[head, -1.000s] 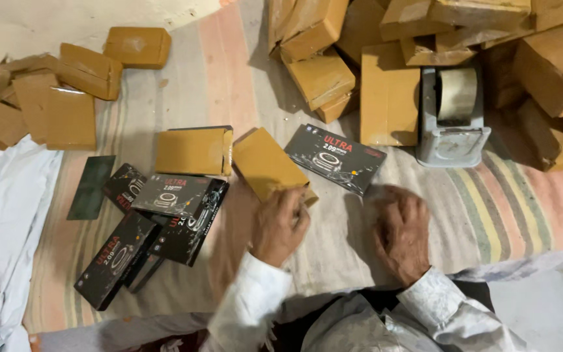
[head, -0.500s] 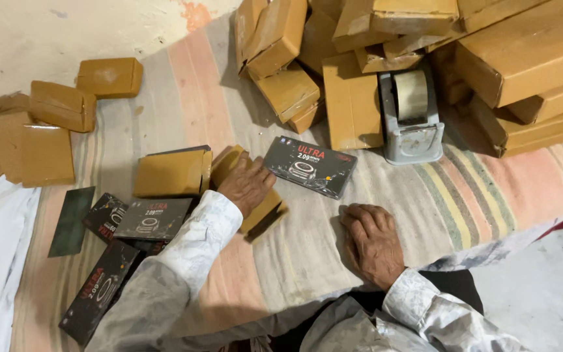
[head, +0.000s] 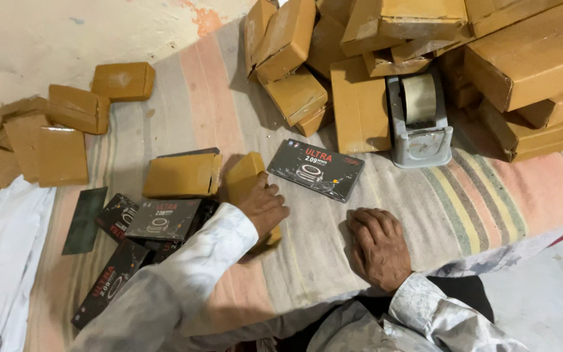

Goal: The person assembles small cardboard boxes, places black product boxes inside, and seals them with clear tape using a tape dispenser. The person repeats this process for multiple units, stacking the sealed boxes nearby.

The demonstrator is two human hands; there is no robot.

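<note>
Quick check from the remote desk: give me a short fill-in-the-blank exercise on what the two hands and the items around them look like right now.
1. The left hand rests on a parcel wrapped in ____ paper.
2. The right hand lies ____ on the striped cloth, holding nothing.
3. The grey tape dispenser stands in front of a pile of ____ boxes.
4. The black product box lies between the left hand and the ____.

Missing words: brown; flat; cardboard; tape dispenser
</note>
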